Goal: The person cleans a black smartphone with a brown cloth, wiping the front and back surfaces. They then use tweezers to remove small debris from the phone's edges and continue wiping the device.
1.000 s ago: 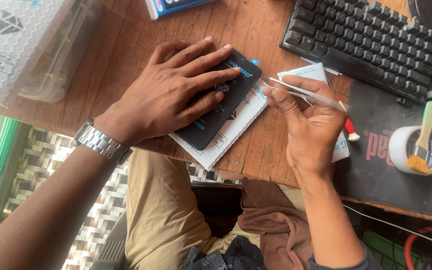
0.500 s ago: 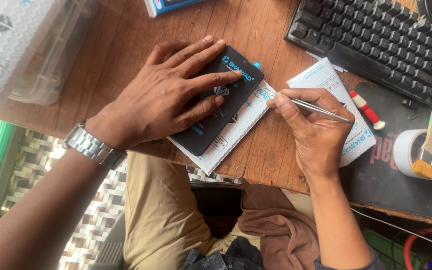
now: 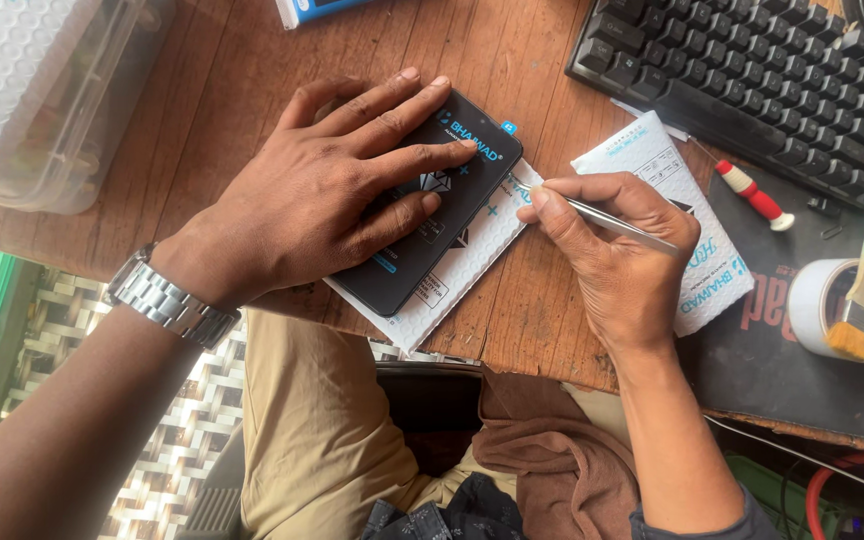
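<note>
Our left hand [image 3: 332, 200] pins the black phone [image 3: 430, 225] flat; at its 3 o'clock edge our right hand [image 3: 617, 265] pinches metal tweezers [image 3: 612, 222], protective film unpeeled.

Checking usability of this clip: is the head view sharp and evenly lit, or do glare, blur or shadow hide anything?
Head view: daylight, mostly even and sharp; the left hand and right hand show no motion blur; soft glare on the black panel; gentle shadow under the palms; keyboard crisp.
</note>
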